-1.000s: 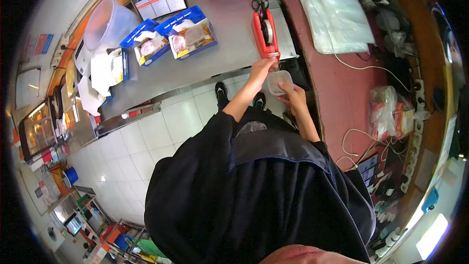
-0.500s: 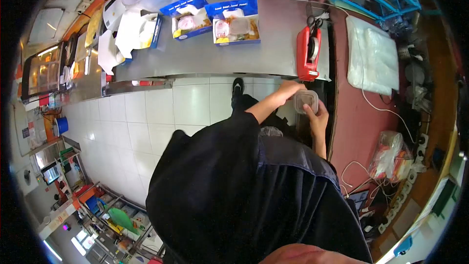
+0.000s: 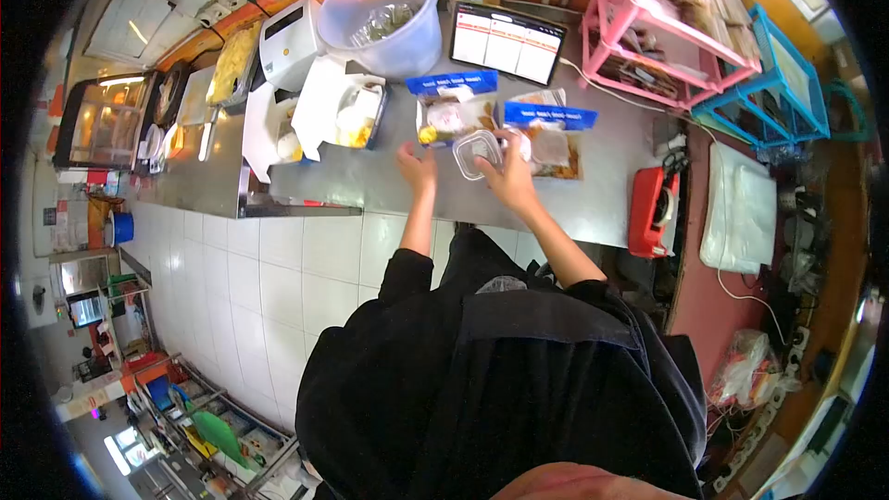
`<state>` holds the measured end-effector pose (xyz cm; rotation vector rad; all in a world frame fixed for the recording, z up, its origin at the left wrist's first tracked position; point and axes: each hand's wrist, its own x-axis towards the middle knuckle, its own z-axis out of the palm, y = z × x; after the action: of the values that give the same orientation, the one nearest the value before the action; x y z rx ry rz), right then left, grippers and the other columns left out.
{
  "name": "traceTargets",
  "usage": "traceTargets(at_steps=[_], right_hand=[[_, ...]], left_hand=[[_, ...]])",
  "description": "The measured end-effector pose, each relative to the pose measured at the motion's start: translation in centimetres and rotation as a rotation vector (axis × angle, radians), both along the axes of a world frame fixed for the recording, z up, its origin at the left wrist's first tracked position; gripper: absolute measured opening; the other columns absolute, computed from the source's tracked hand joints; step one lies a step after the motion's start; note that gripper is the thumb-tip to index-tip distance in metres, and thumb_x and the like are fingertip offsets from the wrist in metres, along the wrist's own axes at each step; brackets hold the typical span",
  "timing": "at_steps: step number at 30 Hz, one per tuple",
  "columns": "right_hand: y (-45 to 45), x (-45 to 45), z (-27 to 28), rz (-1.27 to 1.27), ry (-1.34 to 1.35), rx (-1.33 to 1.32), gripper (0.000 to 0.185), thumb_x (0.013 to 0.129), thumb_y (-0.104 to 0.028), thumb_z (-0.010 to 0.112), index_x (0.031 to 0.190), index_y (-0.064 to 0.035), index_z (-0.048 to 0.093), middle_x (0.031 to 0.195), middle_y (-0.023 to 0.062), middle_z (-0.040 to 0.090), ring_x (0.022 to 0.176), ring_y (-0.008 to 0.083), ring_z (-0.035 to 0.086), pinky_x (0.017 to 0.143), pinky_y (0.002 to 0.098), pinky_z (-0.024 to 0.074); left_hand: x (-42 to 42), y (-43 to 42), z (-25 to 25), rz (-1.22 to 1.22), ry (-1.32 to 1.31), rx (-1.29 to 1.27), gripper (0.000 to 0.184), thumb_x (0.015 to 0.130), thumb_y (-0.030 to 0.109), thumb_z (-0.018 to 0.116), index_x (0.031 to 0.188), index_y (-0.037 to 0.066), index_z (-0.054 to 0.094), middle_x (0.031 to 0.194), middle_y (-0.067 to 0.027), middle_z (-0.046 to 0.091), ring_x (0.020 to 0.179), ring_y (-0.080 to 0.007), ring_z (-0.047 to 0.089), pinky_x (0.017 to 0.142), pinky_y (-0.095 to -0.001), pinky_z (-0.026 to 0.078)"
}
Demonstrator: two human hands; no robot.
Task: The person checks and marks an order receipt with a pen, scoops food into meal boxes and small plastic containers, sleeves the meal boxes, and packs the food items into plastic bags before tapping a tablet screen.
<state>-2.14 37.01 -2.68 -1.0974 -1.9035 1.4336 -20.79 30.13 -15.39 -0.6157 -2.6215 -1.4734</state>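
Note:
My right hand (image 3: 512, 169) grips a small clear plastic tub (image 3: 477, 156), with the thumb across its top. It hovers over the front of two blue-and-white meal boxes, the nearer one (image 3: 565, 169) and another (image 3: 474, 118); both lids stand up and food shows inside. To the left, my left hand (image 3: 419, 167) is held above the counter with its fingers apart, touching nothing I can make out. Further left are two more boxes with white flaps raised, one (image 3: 319, 120) holding yellow and white food and the other (image 3: 262, 134) partly hidden.
On the metal counter (image 3: 407, 196) stand a translucent bucket (image 3: 394, 46), a tablet (image 3: 507, 42), a white printer-like device (image 3: 289, 44) and pink shelving (image 3: 607, 37). A red tape dispenser (image 3: 653, 213) sits at the right end, beside a stack of clear bags (image 3: 741, 208).
My body and view have turned toward the counter. The tub has moved left from beside the tape dispenser to the meal boxes; my left hand has come away from it.

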Motion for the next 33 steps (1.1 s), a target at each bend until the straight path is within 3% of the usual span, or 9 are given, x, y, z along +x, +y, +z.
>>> traceTargets(at_steps=[2,8,15,22,24,26,27,28,33], right_hand=[[1.0,-5.6,-1.4,-0.120,-0.115,0.462,0.048,0.079,-0.014,0.063,0.121,-0.0091,0.039,0.108,0.0219,0.051,0.099,0.0388,0.055,0.071,0.0427,0.0515],[4.3,-11.7,-5.8,-0.227,-0.562,0.573,0.045,0.082,-0.014,0.058,0.121,-0.0067,0.038,0.110,0.0258,0.044,0.092,0.0454,0.053,0.076,0.0496,0.0496],[5.0,-13.8,-5.5,-0.388,-0.451,0.198,0.038,0.084,-0.023,0.060,0.110,-0.0028,0.042,0.110,0.0300,0.045,0.085,0.0490,0.057,0.074,0.0521,0.0496],[3.8,-14.4,-6.0,-0.089,-0.786,0.086,0.040,0.087,-0.038,0.054,0.102,-0.0019,0.058,0.104,0.0212,0.060,0.093,0.0392,0.061,0.077,0.0466,0.0506],[3.8,-14.9,-5.3,-0.038,-0.866,0.110,0.041,0.086,-0.042,0.054,0.098,-0.0026,0.062,0.102,0.0192,0.061,0.095,0.0372,0.061,0.078,0.0444,0.0510],[4.2,-13.7,-4.3,-0.108,-0.719,0.159,0.043,0.078,-0.043,0.065,0.093,-0.0022,0.062,0.097,0.0185,0.062,0.089,0.0360,0.062,0.075,0.0438,0.0503],[4.9,-13.3,-3.7,-0.144,-0.640,0.187,0.045,0.074,-0.043,0.070,0.091,-0.0020,0.062,0.094,0.0181,0.063,0.087,0.0354,0.062,0.073,0.0434,0.0500],[4.9,-13.2,-3.3,-0.293,-0.500,0.195,0.051,0.067,-0.033,0.078,0.101,-0.0025,0.056,0.097,0.0186,0.059,0.087,0.0357,0.060,0.073,0.0438,0.0489],[5.8,-16.4,-3.0,-0.372,-0.222,0.351,0.075,0.060,-0.021,0.082,0.119,-0.0026,0.040,0.111,0.0178,0.049,0.104,0.0373,0.050,0.087,0.0441,0.0437]], left_hand=[[-4.2,1.3,1.2,-0.222,-0.194,-0.056,0.045,0.076,0.022,0.068,0.111,-0.003,0.054,0.094,-0.0173,0.061,0.082,-0.0287,0.060,0.075,-0.0376,0.047],[-8.0,2.5,3.4,-0.588,-0.403,-0.178,0.040,0.083,0.020,0.062,0.117,0.001,0.055,0.093,-0.0144,0.067,0.081,-0.0264,0.064,0.072,-0.0362,0.049],[-9.7,1.2,0.4,-0.622,-0.325,-0.335,0.031,0.086,0.016,0.056,0.115,0.004,0.058,0.090,-0.0194,0.065,0.078,-0.0307,0.064,0.068,-0.0395,0.048],[-13.1,-3.5,-0.2,-0.598,-0.374,-0.308,0.025,0.084,0.016,0.058,0.103,0.000,0.062,0.084,-0.0207,0.065,0.079,-0.0311,0.065,0.071,-0.0393,0.049],[-12.8,-3.9,2.1,-0.589,-0.294,-0.324,0.034,0.085,0.019,0.058,0.113,-0.001,0.057,0.097,-0.0203,0.064,0.086,-0.0313,0.063,0.076,-0.0377,0.049],[-12.0,-3.7,3.8,-0.487,-0.055,-0.251,0.042,0.085,0.020,0.059,0.121,0.000,0.051,0.107,-0.0195,0.061,0.090,-0.0322,0.062,0.079,-0.0373,0.049],[-11.5,-3.0,5.2,-0.454,-0.252,-0.110,0.056,0.083,0.018,0.063,0.131,0.000,0.039,0.119,-0.0197,0.055,0.097,-0.0344,0.060,0.085,-0.0390,0.047],[-10.9,-1.7,6.4,-0.440,-0.144,-0.008,0.058,0.081,0.016,0.065,0.130,-0.001,0.038,0.120,-0.0207,0.054,0.099,-0.0346,0.058,0.087,-0.0382,0.046],[-9.2,4.6,7.1,-0.380,-0.025,0.198,0.075,0.072,0.009,0.073,0.133,-0.003,0.033,0.121,-0.0242,0.050,0.112,-0.0360,0.051,0.095,-0.0402,0.041]])
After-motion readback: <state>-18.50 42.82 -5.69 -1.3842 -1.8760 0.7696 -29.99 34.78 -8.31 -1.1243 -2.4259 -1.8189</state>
